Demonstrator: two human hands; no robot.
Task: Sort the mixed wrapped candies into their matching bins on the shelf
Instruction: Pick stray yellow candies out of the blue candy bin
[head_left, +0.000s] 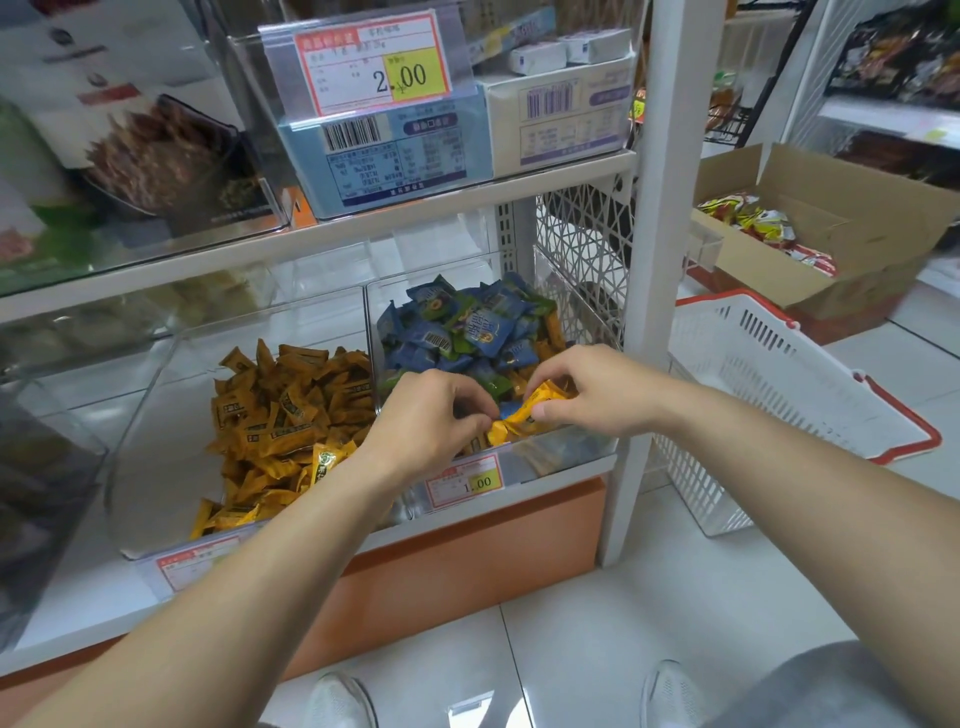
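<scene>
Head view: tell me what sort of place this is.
Most likely a small shop or convenience store. Price tags are clipped to clear bins of loose wrapped candies on a shelf, a white shopping basket with red handles sits on the tiled floor, and an open cardboard box holds packaged snacks.

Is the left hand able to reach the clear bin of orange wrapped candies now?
Probably yes: the left hand is right beside the clear bin of orange wrapped candies, whose top is open.

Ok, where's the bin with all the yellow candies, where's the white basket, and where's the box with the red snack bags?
yellow candy bin (156, 395), head view, bare clear left wall.
white basket (769, 374), head view, slatted side wall.
cardboard box (841, 208), head view, bare inner wall.
</scene>
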